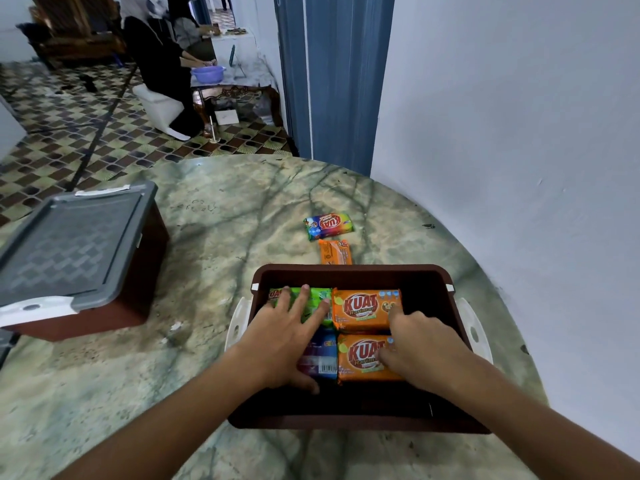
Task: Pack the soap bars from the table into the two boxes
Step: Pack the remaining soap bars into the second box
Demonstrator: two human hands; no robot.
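Soap bars [367, 308] fill the open box's [349, 271] far half under flat, open hands [289, 336]; near half empty.

four soap bars [367, 308] in the near box [349, 271]; two bars [329, 226] behind it; lidded box [79, 258] left.

Six soap bars [367, 308], two boxes [349, 275], two hands [287, 337].

Glossy film-wrapped soap bars [367, 308]; matt brown plastic box [346, 271]; polished marble-look table [225, 237]
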